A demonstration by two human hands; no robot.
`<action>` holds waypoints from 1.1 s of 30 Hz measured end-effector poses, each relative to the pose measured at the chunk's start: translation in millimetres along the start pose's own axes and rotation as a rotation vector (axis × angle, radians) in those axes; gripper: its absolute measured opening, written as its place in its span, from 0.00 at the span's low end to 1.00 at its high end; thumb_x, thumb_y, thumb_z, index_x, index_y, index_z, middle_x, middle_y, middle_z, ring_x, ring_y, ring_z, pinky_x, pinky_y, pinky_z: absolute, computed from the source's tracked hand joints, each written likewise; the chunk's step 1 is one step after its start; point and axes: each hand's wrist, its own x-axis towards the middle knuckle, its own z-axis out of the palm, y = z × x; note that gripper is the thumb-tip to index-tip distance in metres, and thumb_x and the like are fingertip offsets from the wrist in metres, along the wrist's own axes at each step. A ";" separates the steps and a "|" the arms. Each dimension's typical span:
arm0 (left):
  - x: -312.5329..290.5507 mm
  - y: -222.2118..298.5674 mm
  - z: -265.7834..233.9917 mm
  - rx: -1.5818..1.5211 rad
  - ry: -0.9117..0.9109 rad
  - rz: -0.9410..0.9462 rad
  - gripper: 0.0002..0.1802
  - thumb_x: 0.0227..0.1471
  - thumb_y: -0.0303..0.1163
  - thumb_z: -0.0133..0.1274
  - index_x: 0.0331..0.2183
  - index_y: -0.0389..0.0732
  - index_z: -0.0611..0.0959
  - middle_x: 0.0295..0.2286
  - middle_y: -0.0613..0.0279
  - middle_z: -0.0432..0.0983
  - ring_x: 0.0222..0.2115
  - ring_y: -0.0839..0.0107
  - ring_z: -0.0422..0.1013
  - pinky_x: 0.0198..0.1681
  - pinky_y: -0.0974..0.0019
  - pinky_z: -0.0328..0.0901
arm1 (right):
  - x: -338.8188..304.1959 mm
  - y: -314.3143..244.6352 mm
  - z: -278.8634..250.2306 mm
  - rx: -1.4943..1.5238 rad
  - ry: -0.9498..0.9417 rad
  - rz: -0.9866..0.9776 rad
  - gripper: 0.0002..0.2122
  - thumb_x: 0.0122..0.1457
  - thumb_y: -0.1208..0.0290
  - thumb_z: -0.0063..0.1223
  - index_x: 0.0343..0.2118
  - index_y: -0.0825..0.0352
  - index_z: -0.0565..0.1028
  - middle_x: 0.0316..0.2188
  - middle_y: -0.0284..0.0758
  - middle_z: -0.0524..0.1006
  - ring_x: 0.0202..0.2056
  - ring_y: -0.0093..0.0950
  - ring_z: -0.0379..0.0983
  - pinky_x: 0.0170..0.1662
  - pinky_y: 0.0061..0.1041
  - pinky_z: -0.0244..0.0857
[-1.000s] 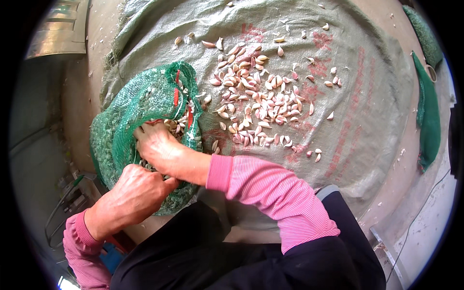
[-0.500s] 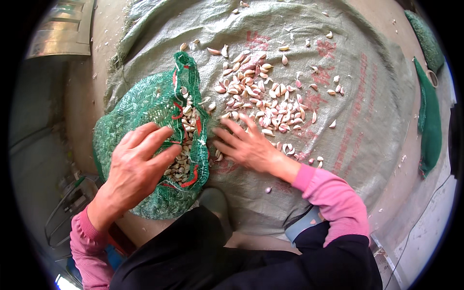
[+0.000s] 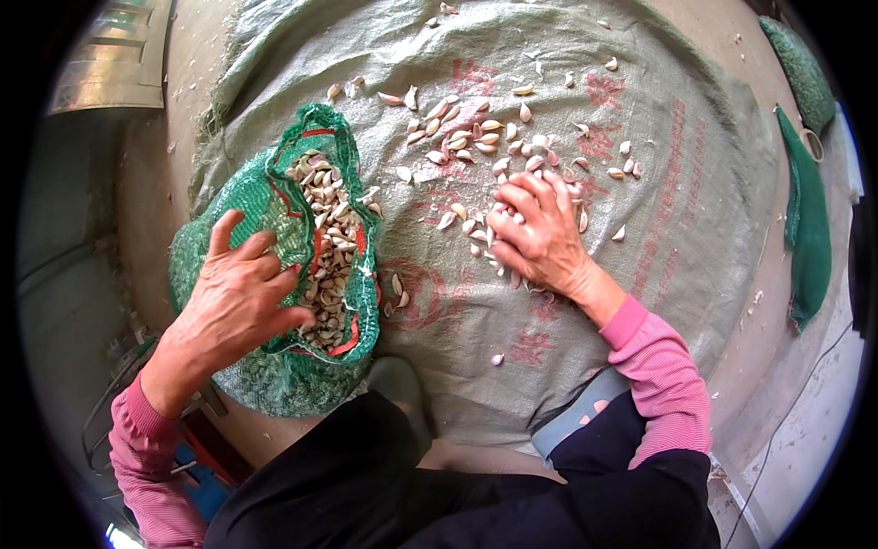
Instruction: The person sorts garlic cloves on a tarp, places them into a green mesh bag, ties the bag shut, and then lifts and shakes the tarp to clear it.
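A green mesh bag [image 3: 215, 274] with red trim sits at the left, its mouth facing up and full of garlic cloves [image 3: 329, 224]. My left hand [image 3: 240, 297] rests at the near left side of that mouth, fingers apart, thumb reaching over the cloves inside. Farther right, my right hand [image 3: 541, 233] is curled down over a heap of pinkish-white garlic cloves [image 3: 476, 137] spread on a woven plastic sheet [image 3: 585, 302]. Cloves show around and between its bent fingers; its palm is hidden.
Single cloves lie scattered, one [image 3: 497, 360] near my feet. My shoe [image 3: 398, 389] is close to the bag. At the far right are a green cloth-like bag [image 3: 807, 224] and a filled green mesh sack [image 3: 797, 69]. A slatted metallic object [image 3: 110, 69] stands at the upper left.
My right hand has moved right and away, from beside the bag onto the heap. Fewer cloves lie on the heap's left side. The bag's mouth is spread wider, showing more cloves.
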 end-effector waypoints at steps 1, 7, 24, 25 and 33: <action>-3.7 -0.9 -3.8 -0.060 0.006 0.020 0.26 0.41 0.54 0.64 0.33 0.41 0.82 0.28 0.63 0.72 0.45 0.59 0.68 0.60 0.42 0.48 | -4.5 4.1 -0.4 -0.005 -0.017 -0.010 0.12 0.51 0.60 0.60 0.38 0.57 0.76 0.43 0.34 0.71 0.49 0.34 0.67 0.52 0.45 0.60; -14.1 6.8 -7.0 0.036 0.075 0.081 0.16 0.39 0.38 0.64 0.32 0.45 0.81 0.27 0.64 0.71 0.41 0.61 0.69 0.53 0.48 0.54 | 5.7 32.8 3.0 0.014 0.053 -0.031 0.08 0.52 0.67 0.62 0.34 0.58 0.76 0.30 0.31 0.71 0.29 0.27 0.72 0.27 0.26 0.67; -55.9 69.6 -49.7 -0.311 0.785 0.296 0.14 0.34 0.28 0.68 0.25 0.42 0.79 0.16 0.73 0.60 0.16 0.74 0.61 0.23 0.68 0.59 | 156.7 -181.3 86.8 0.328 -0.201 -0.463 0.05 0.52 0.72 0.50 0.26 0.66 0.77 0.28 0.40 0.74 0.32 0.36 0.77 0.34 0.33 0.75; -59.8 68.1 -51.4 -0.334 0.803 0.321 0.15 0.35 0.27 0.68 0.27 0.42 0.77 0.18 0.71 0.63 0.18 0.73 0.62 0.24 0.68 0.60 | 155.5 -180.0 103.6 0.357 -0.229 -0.453 0.06 0.52 0.71 0.50 0.26 0.66 0.76 0.28 0.40 0.75 0.32 0.36 0.78 0.34 0.33 0.75; -52.6 53.7 -32.2 -0.884 0.287 0.299 0.10 0.48 0.30 0.60 0.33 0.41 0.76 0.35 0.57 0.77 0.31 0.61 0.76 0.33 0.61 0.70 | 133.6 -132.2 108.8 0.491 -0.113 -0.354 0.05 0.52 0.71 0.54 0.25 0.63 0.70 0.26 0.36 0.71 0.29 0.33 0.77 0.31 0.32 0.73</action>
